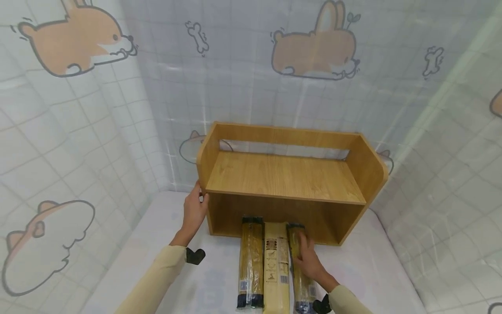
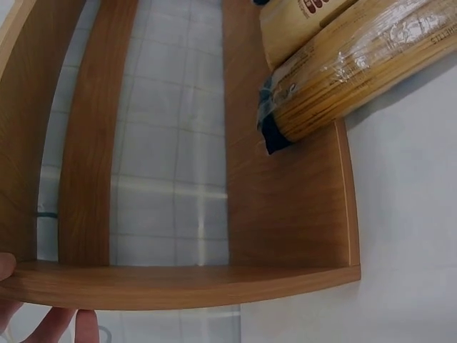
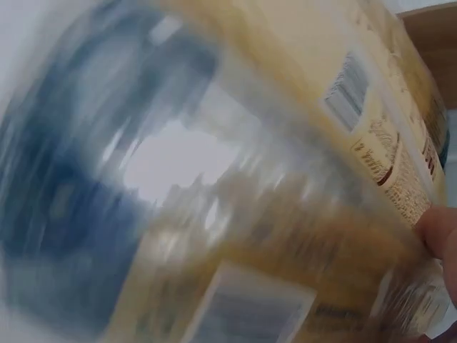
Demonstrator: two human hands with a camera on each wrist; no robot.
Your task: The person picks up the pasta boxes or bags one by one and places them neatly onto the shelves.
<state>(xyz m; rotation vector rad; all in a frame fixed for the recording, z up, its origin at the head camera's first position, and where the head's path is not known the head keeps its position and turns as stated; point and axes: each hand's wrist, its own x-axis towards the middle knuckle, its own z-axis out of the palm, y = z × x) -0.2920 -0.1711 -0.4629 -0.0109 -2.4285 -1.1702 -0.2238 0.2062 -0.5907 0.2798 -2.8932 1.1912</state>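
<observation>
brown wood-grain board forms the shelf unit, which stands on a pale worktop before a tile-patterned sheet printed with cartoon dogs and bones. the unit has an upper shelf with raised sides and a rear rail, and a lower compartment beneath it.

left hand: pinches the front edge of the unit's left side panel; in the left wrist view the thumb lies on the inner face and fingertips show on the outer face.

right hand: grips the right pack, fingers bent over its upper part. the right wrist view is badly blurred; it shows the thumb against the clear wrapping, and the other fingers cannot be made out there.

three long packs lie side by side in front of the unit, their far ends reaching into the lower compartment, over the bottom board. the left pack has clear film, yellow sticks inside, dark ends and a barcode label. the middle pack is cream with brown print. the right pack is slightly slanted, with a blue near end.

both sleeves are cream; a dark heart-shaped item shows at the left wrist.
</observation>
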